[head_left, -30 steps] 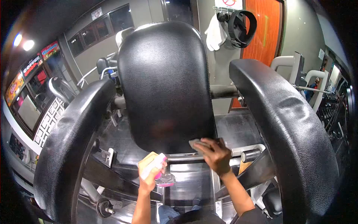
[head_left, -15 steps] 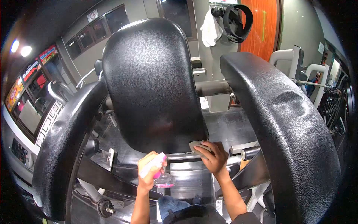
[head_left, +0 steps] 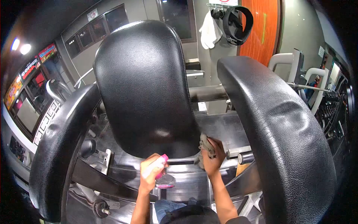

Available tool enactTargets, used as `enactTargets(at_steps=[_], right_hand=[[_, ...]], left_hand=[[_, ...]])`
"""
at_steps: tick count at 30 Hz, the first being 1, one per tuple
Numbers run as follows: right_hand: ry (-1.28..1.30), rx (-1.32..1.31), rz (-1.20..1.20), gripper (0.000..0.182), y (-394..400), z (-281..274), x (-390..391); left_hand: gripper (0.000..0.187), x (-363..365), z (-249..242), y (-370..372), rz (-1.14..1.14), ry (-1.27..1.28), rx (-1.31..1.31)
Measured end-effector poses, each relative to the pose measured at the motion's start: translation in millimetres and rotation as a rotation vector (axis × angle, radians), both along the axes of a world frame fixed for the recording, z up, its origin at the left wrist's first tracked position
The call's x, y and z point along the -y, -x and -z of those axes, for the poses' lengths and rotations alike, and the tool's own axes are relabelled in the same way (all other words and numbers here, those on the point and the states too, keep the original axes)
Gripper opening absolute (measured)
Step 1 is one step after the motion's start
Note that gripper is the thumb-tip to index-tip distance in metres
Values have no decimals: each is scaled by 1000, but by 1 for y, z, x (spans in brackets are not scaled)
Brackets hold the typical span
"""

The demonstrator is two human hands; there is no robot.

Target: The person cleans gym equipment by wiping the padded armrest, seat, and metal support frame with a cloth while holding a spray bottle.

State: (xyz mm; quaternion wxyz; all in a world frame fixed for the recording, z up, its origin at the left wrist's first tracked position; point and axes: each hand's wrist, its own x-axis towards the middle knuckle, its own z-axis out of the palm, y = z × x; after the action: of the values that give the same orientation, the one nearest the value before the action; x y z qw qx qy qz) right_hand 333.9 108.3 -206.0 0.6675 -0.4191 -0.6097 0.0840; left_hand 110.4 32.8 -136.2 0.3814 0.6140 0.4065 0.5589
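A pink and white spray bottle [head_left: 165, 182] with a clear lower part is in my left hand [head_left: 148, 171], just below the bottom edge of the black padded backrest [head_left: 143, 86]. My right hand [head_left: 214, 156] grips a crumpled grey cloth [head_left: 205, 146] beside the backrest's lower right corner. A small shiny patch shows low on the backrest. Whether the cloth touches the pad I cannot tell.
Thick black padded arms stand at the left [head_left: 63, 145] and right [head_left: 281, 127]. Behind are a metal crossbar [head_left: 207, 93], a white towel [head_left: 211, 30] and a black belt [head_left: 237, 26] on wall hooks. A weight plate [head_left: 100, 208] sits low left.
My right hand has turned, and the cloth, flatter before against the pad's corner, is now bunched and raised beside it. The backrest appears shifted slightly left and down in view.
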Motion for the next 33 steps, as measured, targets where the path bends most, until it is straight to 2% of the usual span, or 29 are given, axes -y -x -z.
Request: enactTargets(at_steps=[2,5,8,11,13,15,18,21,23,24,25,27,30,32,33], right_hand=[[65,-57,-4,33,0,14,2],[186,-115,-24,26,-5,-4,-1],[295,-240,-196,22,-4,-27,-23],[199,-265,-293,23,1,-45,-44],[216,-265,-290,22,-1,-43,-43],[262,-261,-290,21,-3,-36,-39],[355,-288,-256,18,-8,-15,-24],[449,-255,-207,17,-9,38,-12],[415,-510,-246,18,9,69,-6],[433,-649,-261,20,17,69,-4],[435,-648,-259,20,14,66,-5],[442,-445,-168,20,6,45,-18],[555,-529,-245,19,0,-17,-27],[286,-390,-276,21,0,-29,-30],[292,-391,-272,21,3,-28,-25]], left_hand=[[34,-4,0,-2,-10,23,-32],[34,-10,5,-3,-26,-13,-44],[35,-13,2,-5,-60,-18,-111],[36,-18,-3,-7,-88,-135,-224],[36,-18,-4,-8,-84,-106,-217],[35,-18,-2,-9,-85,-71,-205],[32,-23,0,-9,-48,-149,-291],[28,-23,5,-10,-47,-152,-370],[26,-25,8,-10,-43,-163,-384],[26,-25,7,-10,-42,-164,-381],[26,-25,7,-10,-27,-170,-369],[26,-24,6,-9,-4,-170,-362],[27,-20,8,-7,32,-139,-363],[29,-14,13,-7,49,-114,-335],[30,-11,16,-8,62,-95,-307]])
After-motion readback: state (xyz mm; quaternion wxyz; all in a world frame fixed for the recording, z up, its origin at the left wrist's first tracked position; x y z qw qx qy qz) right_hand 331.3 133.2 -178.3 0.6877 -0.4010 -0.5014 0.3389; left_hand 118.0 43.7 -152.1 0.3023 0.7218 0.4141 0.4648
